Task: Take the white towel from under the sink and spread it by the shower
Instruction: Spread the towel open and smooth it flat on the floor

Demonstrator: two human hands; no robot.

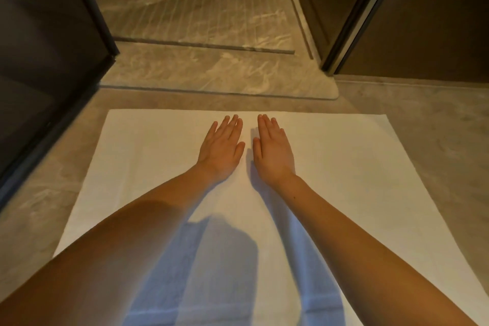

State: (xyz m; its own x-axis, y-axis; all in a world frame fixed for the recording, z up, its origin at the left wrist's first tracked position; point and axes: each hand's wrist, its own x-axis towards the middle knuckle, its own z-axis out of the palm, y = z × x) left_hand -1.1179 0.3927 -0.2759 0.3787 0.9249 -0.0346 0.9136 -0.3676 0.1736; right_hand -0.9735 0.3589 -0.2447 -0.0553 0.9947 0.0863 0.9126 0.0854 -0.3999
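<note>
White towel (344, 180) flat on floor, just before shower threshold (211, 71). Left hand (222, 148), right hand (272, 151) flat, fingers straight, pressing towel centre. No writing legible.

Dim, warm light; a wide-angle view bowed at the edges.
Light from behind casts soft bluish shadows down the white towel (344, 180); the bottom corners of the view look blurred.

White towel (330, 167) flat, spread beside shower threshold (211, 71)
</note>
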